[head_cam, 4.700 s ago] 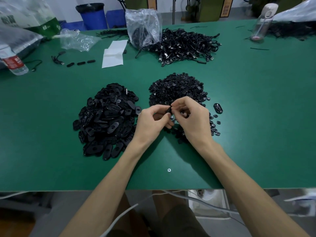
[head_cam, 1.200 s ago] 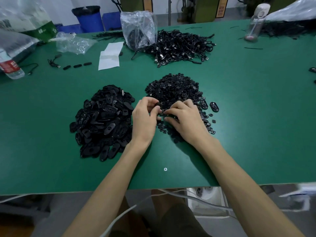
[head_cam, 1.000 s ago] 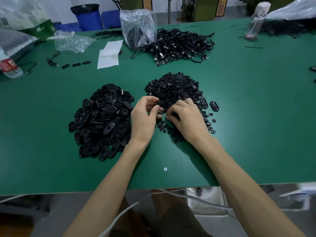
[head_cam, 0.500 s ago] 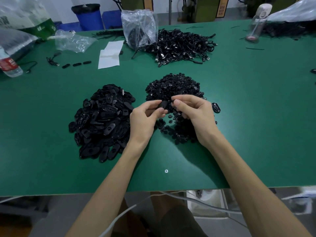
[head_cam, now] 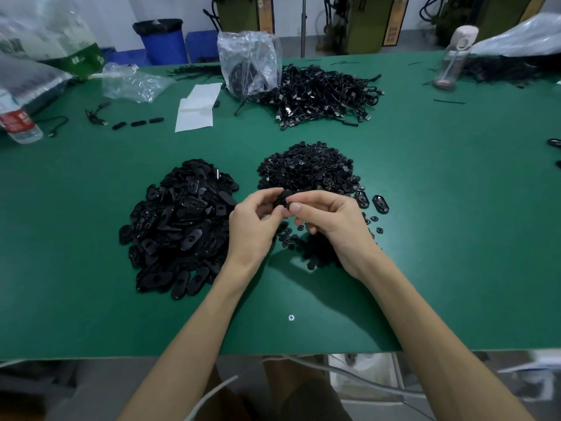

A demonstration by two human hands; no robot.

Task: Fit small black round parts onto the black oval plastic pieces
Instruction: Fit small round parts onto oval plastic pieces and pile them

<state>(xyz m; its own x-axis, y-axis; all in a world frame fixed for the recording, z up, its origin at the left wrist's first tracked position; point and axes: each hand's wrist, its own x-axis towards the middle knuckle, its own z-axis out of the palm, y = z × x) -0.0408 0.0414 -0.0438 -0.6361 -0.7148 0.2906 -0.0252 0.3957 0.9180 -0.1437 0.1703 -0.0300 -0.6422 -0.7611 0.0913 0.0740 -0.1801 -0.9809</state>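
Just in front of the pile of round parts, the left hand pinches an oval piece. The right hand, fingers curled, pinches it too.

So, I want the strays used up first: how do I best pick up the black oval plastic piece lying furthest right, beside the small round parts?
Probably pinch the black oval plastic piece across its narrow width, fingertips on the two long sides, coming straight down. It lies flat on the green table, apart from its neighbours, so only its low rim offers a hold.
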